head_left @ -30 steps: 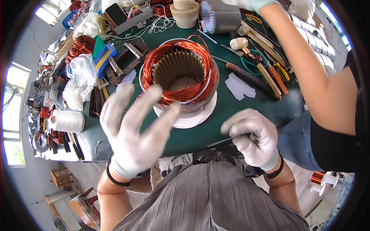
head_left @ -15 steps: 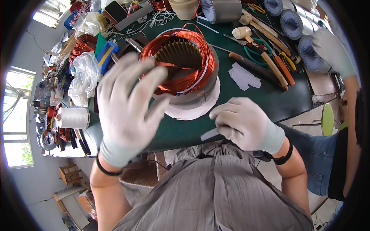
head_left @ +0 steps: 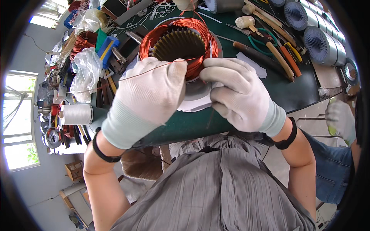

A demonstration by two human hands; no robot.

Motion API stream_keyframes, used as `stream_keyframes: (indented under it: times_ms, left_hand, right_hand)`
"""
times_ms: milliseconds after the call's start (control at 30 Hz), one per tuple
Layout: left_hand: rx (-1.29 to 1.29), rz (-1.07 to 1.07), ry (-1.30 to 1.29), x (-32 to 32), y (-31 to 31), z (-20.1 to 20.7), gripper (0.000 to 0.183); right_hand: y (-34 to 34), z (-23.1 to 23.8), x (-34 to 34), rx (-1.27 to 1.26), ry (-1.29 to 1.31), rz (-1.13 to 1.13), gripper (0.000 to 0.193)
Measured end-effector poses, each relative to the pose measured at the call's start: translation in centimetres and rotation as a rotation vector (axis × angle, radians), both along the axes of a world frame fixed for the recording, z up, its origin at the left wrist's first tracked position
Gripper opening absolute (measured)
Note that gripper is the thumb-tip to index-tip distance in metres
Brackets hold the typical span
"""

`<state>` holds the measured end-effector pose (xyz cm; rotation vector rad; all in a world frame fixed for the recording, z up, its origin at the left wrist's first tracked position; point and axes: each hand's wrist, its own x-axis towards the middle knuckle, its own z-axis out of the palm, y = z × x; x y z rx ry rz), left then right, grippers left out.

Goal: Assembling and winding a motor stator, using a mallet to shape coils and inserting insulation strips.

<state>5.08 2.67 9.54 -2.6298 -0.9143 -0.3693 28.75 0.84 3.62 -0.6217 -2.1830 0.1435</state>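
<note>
In front of me stands a motor stator (head_left: 181,40), dark inside with yellowish slot liners. Thick bundles of red-brown copper wire (head_left: 154,40) ring its upper rim. My left hand (head_left: 156,82), in a white glove, is closed at the near left rim, gripping copper wire; one thin strand runs across its back. My right hand (head_left: 239,90), also gloved, lies against the near right side of the windings. Its fingers are curled together, and what they pinch is hidden. Beneath the stator shows a white round base (head_left: 194,106), partly covered by my hands.
To the right lie a mallet (head_left: 244,22), wooden-handled tools (head_left: 279,59), pliers and white paper pieces (head_left: 252,63). Metal stator cores (head_left: 320,44) line the far right. A co-worker's gloved hand (head_left: 341,119) is at the right edge. A white thread spool (head_left: 77,114) stands left.
My left hand, spread open before, has come down to the windings and closed on wire. My right hand has moved up to the coil's rim. The co-worker's hand has left the stator cores, moving lower.
</note>
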Motion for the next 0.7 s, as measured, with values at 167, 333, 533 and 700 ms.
stream_keyframes:
  times_ms: [167, 333, 533, 700]
  left_hand:
    - [-0.067, 0.093, -0.063, 2.1, 0.5, -0.4, 0.033]
    - [-0.309, -0.104, -0.354, 1.3, 2.8, 0.8, 0.023]
    - [-0.453, -0.012, -0.482, 2.1, 2.7, 0.3, 0.019]
    - [-0.525, -0.061, -0.474, 1.6, 4.9, 1.4, 0.022]
  right_hand:
    - [-0.7, 0.0, 1.5, -0.203, 0.211, -0.086, 0.013]
    - [-2.8, 0.8, 0.3, -0.626, 0.502, -0.467, 0.003]
    - [-0.3, 0.3, -0.2, -0.634, 0.611, -0.446, 0.005]
    - [2.6, 0.7, -0.9, -0.602, 0.522, -0.48, 0.011]
